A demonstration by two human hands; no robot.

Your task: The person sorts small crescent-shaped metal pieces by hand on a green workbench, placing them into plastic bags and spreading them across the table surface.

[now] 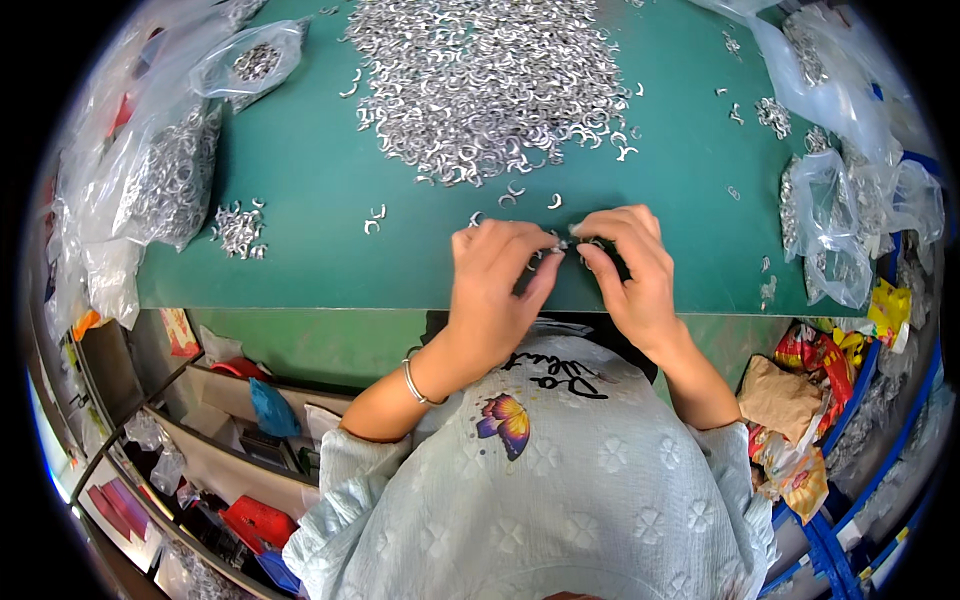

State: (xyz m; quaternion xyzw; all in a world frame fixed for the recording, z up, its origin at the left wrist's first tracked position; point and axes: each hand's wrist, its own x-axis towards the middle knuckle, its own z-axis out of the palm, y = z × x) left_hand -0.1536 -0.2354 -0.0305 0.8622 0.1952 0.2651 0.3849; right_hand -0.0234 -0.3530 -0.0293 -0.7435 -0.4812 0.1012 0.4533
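Observation:
Close to the near edge of the green table (310, 250), my hands face each other with their fingertips almost meeting. My left hand (495, 285), with a bangle on its wrist, pinches a small curved metal piece (557, 246) between thumb and fingers. Thumb and forefinger of my right hand (638, 280) are also bent together around small metal bits, partly hidden by the fingers. Just beyond the hands lie a few loose C-shaped pieces, one of them a silvery crescent (555, 201). Farther away spreads a large heap of the same silvery pieces (480, 90).
At the left, clear plastic bags (170, 180) full of metal pieces stand beside a small pile (239, 230). More filled bags (830, 220) line the right edge near a small cluster (773, 117). Below the table are an open drawer (230, 400) and crumpled packaging (790, 400).

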